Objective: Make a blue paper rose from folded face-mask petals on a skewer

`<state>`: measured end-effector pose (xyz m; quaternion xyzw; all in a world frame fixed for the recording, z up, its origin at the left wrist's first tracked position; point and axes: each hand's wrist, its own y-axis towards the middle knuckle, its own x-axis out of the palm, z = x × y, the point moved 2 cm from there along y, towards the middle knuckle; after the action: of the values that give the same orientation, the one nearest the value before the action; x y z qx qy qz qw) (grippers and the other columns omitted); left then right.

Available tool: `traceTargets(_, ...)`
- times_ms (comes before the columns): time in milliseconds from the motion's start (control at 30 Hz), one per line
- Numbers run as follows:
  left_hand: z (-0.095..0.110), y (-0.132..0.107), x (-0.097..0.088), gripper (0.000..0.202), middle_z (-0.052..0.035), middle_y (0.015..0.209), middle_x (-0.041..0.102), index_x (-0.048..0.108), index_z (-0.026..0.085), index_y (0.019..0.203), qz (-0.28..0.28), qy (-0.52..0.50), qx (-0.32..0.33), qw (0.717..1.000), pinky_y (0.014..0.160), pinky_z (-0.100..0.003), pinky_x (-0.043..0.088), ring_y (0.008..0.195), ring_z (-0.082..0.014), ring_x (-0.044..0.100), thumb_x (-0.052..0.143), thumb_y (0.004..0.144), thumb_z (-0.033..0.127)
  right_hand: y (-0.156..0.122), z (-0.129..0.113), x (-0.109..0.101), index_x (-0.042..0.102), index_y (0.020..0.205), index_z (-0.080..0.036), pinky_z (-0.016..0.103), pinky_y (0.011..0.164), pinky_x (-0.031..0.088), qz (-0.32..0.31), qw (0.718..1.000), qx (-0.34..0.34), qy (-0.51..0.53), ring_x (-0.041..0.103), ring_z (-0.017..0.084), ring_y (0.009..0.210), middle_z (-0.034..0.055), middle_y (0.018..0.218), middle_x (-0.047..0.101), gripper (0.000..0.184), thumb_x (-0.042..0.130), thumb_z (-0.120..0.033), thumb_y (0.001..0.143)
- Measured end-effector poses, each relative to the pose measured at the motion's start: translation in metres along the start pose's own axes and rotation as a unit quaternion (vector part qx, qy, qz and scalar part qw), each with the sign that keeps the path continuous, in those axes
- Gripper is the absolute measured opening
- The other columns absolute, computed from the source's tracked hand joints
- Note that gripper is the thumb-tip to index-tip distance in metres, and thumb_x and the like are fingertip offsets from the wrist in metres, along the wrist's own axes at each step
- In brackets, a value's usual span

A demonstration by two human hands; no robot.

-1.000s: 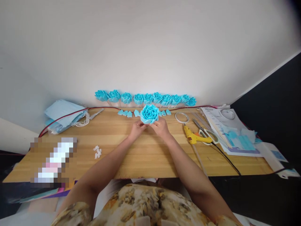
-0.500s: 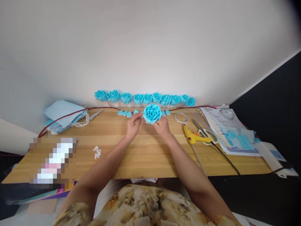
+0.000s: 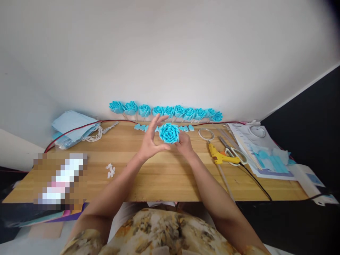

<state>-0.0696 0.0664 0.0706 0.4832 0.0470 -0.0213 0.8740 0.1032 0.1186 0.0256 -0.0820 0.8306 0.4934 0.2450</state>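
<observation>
My right hand (image 3: 184,144) holds a large blue paper rose (image 3: 169,132) from below, above the far middle of the wooden table (image 3: 164,177). To the left of the rose is my left hand (image 3: 150,140), fingers stretched upward and apart, thumb touching the rose's lower left edge. Small blue folded petals (image 3: 142,127) lie in a row on the table behind the rose. A line of finished blue roses (image 3: 164,111) leans against the white wall.
A yellow glue gun (image 3: 221,156), scissors (image 3: 233,151) and a white ring (image 3: 205,134) lie right of my hands. Papers and blue scraps (image 3: 265,152) sit at far right. A stack of blue masks (image 3: 71,126) lies at left, with white scraps (image 3: 109,171) nearer the front.
My left hand let go of the rose, reached toward the petals, then came back with its fingers spread beside the rose. The rose stayed in my right hand, shifting slightly.
</observation>
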Motion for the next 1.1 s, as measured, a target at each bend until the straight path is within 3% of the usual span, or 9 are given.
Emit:
traceTargets(67, 0.002, 0.000, 0.004, 0.114, -0.0176, 0.153, 0.051, 0.018, 0.035, 0.163, -0.026, 0.027, 0.006, 0.999, 0.111, -0.052, 0.046, 0.141, -0.0361, 0.050, 0.077, 0.073, 0.070, -0.001, -0.003, 0.001, 0.073, 0.089, -0.025, 0.039, 0.077, 0.056, 0.000, 1.000, -0.006, 0.021, 0.071, 0.025, 0.088, 0.0076, 0.092, 0.076, 0.044, 0.040, -0.050, 0.104)
traceTargets(167, 0.004, -0.002, 0.007, 0.115, -0.0165, 0.146, 0.057, 0.008, 0.035, 0.164, -0.042, 0.060, -0.002, 0.997, 0.113, -0.055, 0.044, 0.138, -0.0348, 0.054, 0.077, 0.077, 0.065, -0.003, -0.004, 0.003, 0.072, 0.084, -0.025, 0.039, 0.074, 0.056, -0.013, 0.999, 0.009, 0.038, 0.070, 0.025, 0.083, 0.0073, 0.087, 0.075, 0.048, 0.039, -0.053, 0.103)
traceTargets(233, 0.002, -0.005, 0.007, 0.116, -0.0155, 0.141, 0.061, 0.005, 0.034, 0.164, -0.041, 0.079, -0.018, 0.996, 0.112, -0.054, 0.046, 0.133, -0.0340, 0.058, 0.077, 0.079, 0.065, -0.005, -0.003, 0.006, 0.071, 0.081, -0.025, 0.038, 0.072, 0.056, -0.025, 0.999, 0.027, 0.038, 0.070, 0.025, 0.082, 0.0072, 0.085, 0.074, 0.052, 0.037, -0.058, 0.102)
traceTargets(300, -0.002, -0.009, 0.005, 0.116, -0.0174, 0.147, 0.056, 0.004, 0.032, 0.164, -0.037, 0.109, -0.041, 0.993, 0.110, -0.051, 0.048, 0.134, -0.0344, 0.058, 0.075, 0.079, 0.067, -0.006, -0.003, 0.008, 0.072, 0.084, -0.025, 0.038, 0.074, 0.057, -0.022, 0.999, 0.026, 0.042, 0.071, 0.025, 0.085, 0.0079, 0.088, 0.075, 0.054, 0.037, -0.063, 0.101)
traceTargets(400, -0.005, -0.013, 0.003, 0.113, -0.0201, 0.163, 0.036, 0.008, 0.029, 0.165, -0.038, 0.150, -0.063, 0.986, 0.112, -0.048, 0.048, 0.143, -0.0364, 0.049, 0.072, 0.081, 0.069, -0.007, -0.004, 0.009, 0.074, 0.091, -0.025, 0.039, 0.078, 0.058, -0.004, 0.998, 0.005, 0.059, 0.073, 0.027, 0.092, 0.0094, 0.097, 0.077, 0.057, 0.037, -0.067, 0.099)
traceTargets(467, -0.005, -0.014, 0.002, 0.110, -0.0196, 0.167, 0.030, 0.011, 0.029, 0.164, -0.043, 0.156, -0.067, 0.985, 0.114, -0.046, 0.047, 0.146, -0.0361, 0.046, 0.072, 0.082, 0.068, -0.008, -0.004, 0.010, 0.075, 0.095, -0.025, 0.041, 0.081, 0.059, -0.003, 0.998, 0.006, 0.068, 0.074, 0.027, 0.096, 0.0099, 0.101, 0.078, 0.060, 0.035, -0.070, 0.098)
traceTargets(667, -0.004, -0.013, 0.003, 0.096, -0.0164, 0.161, 0.043, 0.024, 0.028, 0.162, -0.047, 0.147, -0.067, 0.986, 0.116, -0.044, 0.044, 0.146, -0.0334, 0.046, 0.075, 0.085, 0.056, -0.010, -0.001, 0.012, 0.076, 0.108, -0.026, 0.044, 0.090, 0.059, -0.019, 0.996, 0.043, 0.077, 0.073, 0.030, 0.105, 0.0123, 0.110, 0.077, 0.068, 0.034, -0.077, 0.094)
traceTargets(800, -0.006, -0.014, 0.003, 0.093, -0.0158, 0.159, 0.046, 0.029, 0.027, 0.161, -0.050, 0.132, -0.081, 0.987, 0.118, -0.047, 0.042, 0.146, -0.0347, 0.047, 0.076, 0.084, 0.052, -0.011, 0.000, 0.012, 0.074, 0.112, -0.025, 0.045, 0.090, 0.059, -0.016, 0.995, 0.048, 0.084, 0.073, 0.031, 0.106, 0.0137, 0.113, 0.077, 0.060, 0.038, -0.071, 0.097)
traceTargets(1100, -0.006, -0.012, 0.004, 0.086, -0.0150, 0.154, 0.053, 0.036, 0.024, 0.159, -0.057, 0.122, -0.108, 0.985, 0.120, -0.048, 0.039, 0.143, -0.0350, 0.049, 0.075, 0.086, 0.048, -0.009, -0.002, 0.012, 0.075, 0.094, -0.025, 0.041, 0.082, 0.059, -0.028, 0.997, 0.052, 0.050, 0.074, 0.027, 0.096, 0.0115, 0.098, 0.079, 0.056, 0.037, -0.066, 0.099)
